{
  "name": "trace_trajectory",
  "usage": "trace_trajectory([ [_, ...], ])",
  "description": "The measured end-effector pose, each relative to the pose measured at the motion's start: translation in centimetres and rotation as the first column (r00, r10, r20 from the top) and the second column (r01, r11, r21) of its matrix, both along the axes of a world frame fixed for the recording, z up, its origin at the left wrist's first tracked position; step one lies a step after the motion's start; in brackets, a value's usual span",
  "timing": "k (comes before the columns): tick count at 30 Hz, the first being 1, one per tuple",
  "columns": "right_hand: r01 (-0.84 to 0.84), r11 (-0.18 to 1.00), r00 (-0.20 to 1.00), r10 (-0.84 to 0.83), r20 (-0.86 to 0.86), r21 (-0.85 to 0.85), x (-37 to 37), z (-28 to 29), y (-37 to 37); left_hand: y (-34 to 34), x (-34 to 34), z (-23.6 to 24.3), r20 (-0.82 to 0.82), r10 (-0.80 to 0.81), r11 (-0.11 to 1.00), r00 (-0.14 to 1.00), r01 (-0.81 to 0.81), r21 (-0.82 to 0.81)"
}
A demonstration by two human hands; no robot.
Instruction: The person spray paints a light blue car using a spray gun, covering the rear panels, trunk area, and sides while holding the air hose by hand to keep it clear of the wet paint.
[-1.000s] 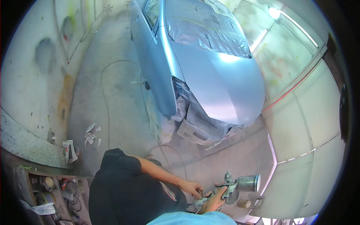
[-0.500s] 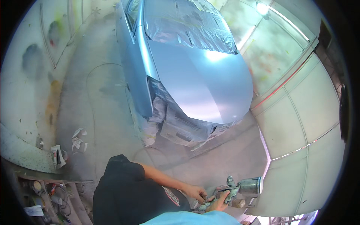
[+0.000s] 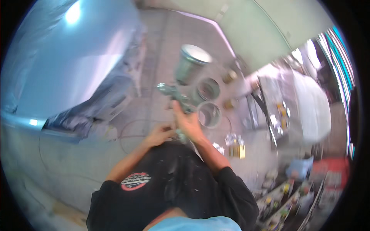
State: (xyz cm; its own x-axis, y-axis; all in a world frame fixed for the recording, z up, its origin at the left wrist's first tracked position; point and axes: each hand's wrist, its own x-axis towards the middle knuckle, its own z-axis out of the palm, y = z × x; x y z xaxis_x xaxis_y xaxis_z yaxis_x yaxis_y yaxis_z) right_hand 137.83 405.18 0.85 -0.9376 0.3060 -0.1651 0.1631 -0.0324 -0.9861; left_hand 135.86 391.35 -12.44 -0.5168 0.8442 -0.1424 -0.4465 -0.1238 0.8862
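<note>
A spray gun (image 3: 180,99) with a metal paint cup (image 3: 189,71) on top is in front of my body. My right hand (image 3: 187,124) is wrapped round its handle, thumb toward the gun's body. My left hand (image 3: 161,134) is closed at the lower end of the handle, its fingertips against the fitting there. Motion blur hides exactly what the left fingers pinch. The gun's nozzle points left, toward the blue car (image 3: 86,57), whose front is masked with paper and plastic (image 3: 104,98).
Two open round cans (image 3: 208,115) stand on the floor beyond the gun, with smaller tins (image 3: 230,76) nearby. A yellow box (image 3: 237,151) lies to their right. At right are a covered shape (image 3: 308,107) and cluttered shelving (image 3: 289,200). A thin hose (image 3: 122,134) crosses the floor.
My view has swung right, so the car now lies at the left and the cans and shelving have come in. Both hands stay at the spray gun, now in mid-view.
</note>
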Motion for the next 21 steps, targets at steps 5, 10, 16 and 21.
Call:
trace_trajectory([
  [5, 0.051, 0.996, 0.994, -0.058, -0.092, -0.072, -0.3, -1.6, 2.8, 2.4, -1.2, 0.7, 0.132, -0.073, 0.994, 0.989, 0.061, 0.090],
  [10, 0.050, 0.990, 0.997, -0.056, -0.046, -0.131, -3.4, -0.9, 5.9, 4.4, -4.2, -1.2, 0.148, -0.122, 0.993, 0.981, 0.120, 0.017],
  [16, 0.071, 0.997, 0.997, -0.071, 0.014, 0.019, -8.2, 1.2, 12.1, 6.8, -4.6, -10.0, 0.127, -0.080, 0.966, 0.989, 0.109, -0.233],
  [21, 0.006, 0.990, 0.995, -0.020, -0.095, -0.139, -12.9, 3.0, 20.5, 8.4, -4.5, -10.4, -0.255, -0.181, 0.712, 0.950, -0.052, -0.701],
])
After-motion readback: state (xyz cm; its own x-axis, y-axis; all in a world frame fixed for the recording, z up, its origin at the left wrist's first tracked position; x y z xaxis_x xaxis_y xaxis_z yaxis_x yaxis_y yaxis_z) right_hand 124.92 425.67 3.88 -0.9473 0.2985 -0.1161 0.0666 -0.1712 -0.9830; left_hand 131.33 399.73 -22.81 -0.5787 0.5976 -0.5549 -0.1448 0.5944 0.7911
